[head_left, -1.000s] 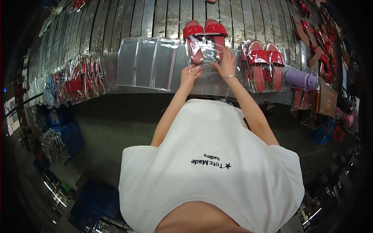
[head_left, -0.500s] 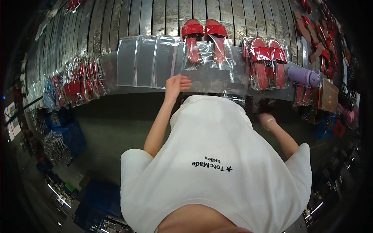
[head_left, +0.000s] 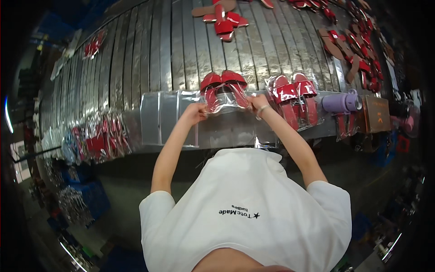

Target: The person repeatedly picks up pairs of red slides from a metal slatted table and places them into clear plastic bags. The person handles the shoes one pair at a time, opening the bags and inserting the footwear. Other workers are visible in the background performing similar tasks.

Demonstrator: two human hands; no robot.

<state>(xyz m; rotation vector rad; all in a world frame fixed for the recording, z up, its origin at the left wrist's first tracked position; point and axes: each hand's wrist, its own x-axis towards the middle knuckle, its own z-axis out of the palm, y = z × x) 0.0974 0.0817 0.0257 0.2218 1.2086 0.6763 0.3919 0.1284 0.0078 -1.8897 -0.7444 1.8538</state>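
Observation:
A pair of red slide sandals [head_left: 223, 80] lies side by side at the table's front edge, toe straps facing away from me. Their heel ends sit inside a clear plastic bag [head_left: 225, 109], while the straps are at its far end. On the bag's left near corner my left hand [head_left: 196, 113] is closed, fingers pinching the film. My right hand [head_left: 259, 104] grips the opposite side of the same bag, a band round its wrist. Flat clear bags [head_left: 153, 115] lie beside my left hand. Just right of my right hand rests another bagged red pair [head_left: 295, 93].
A purple bottle [head_left: 335, 103] lies on its side at the right, beside a brown box [head_left: 377, 113]. Several bagged sandals [head_left: 102, 140] stand in a row at the left. Loose red sandals [head_left: 225, 28] lie on the slatted surface [head_left: 158, 50] beyond, with more [head_left: 358, 50] piled far right.
My right hand has come up from below the table edge and taken hold of the bag. My left hand has closed on its other side. The view has shifted, showing more of the slats.

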